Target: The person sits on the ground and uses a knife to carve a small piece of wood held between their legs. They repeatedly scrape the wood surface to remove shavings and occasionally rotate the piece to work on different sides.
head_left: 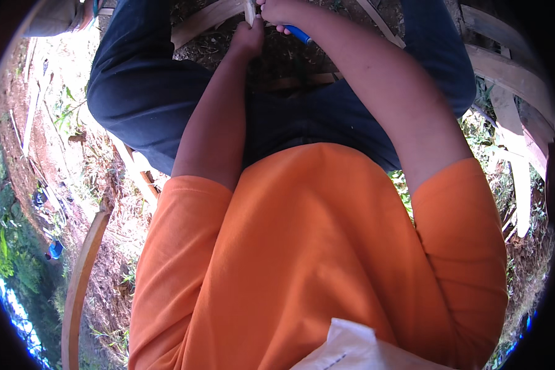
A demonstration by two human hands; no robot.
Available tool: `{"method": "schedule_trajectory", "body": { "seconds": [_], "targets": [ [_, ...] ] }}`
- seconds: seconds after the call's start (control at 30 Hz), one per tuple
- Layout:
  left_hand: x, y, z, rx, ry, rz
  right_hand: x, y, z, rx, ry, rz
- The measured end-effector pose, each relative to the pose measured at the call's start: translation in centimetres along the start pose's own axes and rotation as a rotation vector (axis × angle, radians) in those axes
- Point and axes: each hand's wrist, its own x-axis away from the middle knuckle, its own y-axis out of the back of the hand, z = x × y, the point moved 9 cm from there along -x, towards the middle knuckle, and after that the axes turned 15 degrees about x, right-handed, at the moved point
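Both of my hands are at the top edge of the head view, out between my knees. My left hand [246, 39] is closed round a pale, narrow piece of wood [250, 11], whose far end is cut off by the picture's edge. Close beside it, my right hand [282, 11] grips a tool with a blue handle [298, 34]. The handle's butt sticks out below the fingers, toward me. The tool's working end is out of sight, so its kind cannot be made out.
A wooden board [208, 23] lies just left of my hands. Several planks [505, 71] lie at the upper right. A long wooden piece [80, 290] stands out at the lower left, with sunlit dirt and grass beyond. Part of a person in grey cloth [54, 18] shows at the upper left.
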Motion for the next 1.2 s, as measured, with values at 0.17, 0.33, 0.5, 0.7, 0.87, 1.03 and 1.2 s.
{"method": "schedule_trajectory", "body": {
  "seconds": [0.17, 0.33, 0.5, 0.7, 0.87, 1.03, 1.2],
  "targets": [
    [-3.6, 0.5, 5.0, 0.127, 0.048, -0.026, 0.1, -0.3, 0.8, -0.059, 0.078, -0.132],
    [-3.0, 0.3, 1.3, 0.054, 0.015, 0.007, -3.0, -1.4, -2.0, -0.215, -0.106, -0.191],
    [-3.0, 0.6, 4.9, 0.302, 0.142, 0.053, -0.7, -2.0, -2.6, -0.291, 0.006, -0.097],
    [-0.7, -0.9, 3.2, 0.344, 0.161, 0.184, 2.1, -1.8, -2.3, -0.242, 0.019, 0.035],
    [-5.5, 0.1, 6.7, 0.022, 0.055, 0.138, 0.0, -2.5, -1.3, -0.201, 0.082, 0.038],
    [-5.2, 0.2, 7.8, -0.016, 0.099, 0.016, -0.2, -2.6, -0.6, -0.145, 0.073, 0.066],
    [-3.4, 0.3, 5.8, -0.001, 0.131, 0.05, -2.4, -3.3, -0.9, -0.123, 0.106, 0.151]
  ]
}}
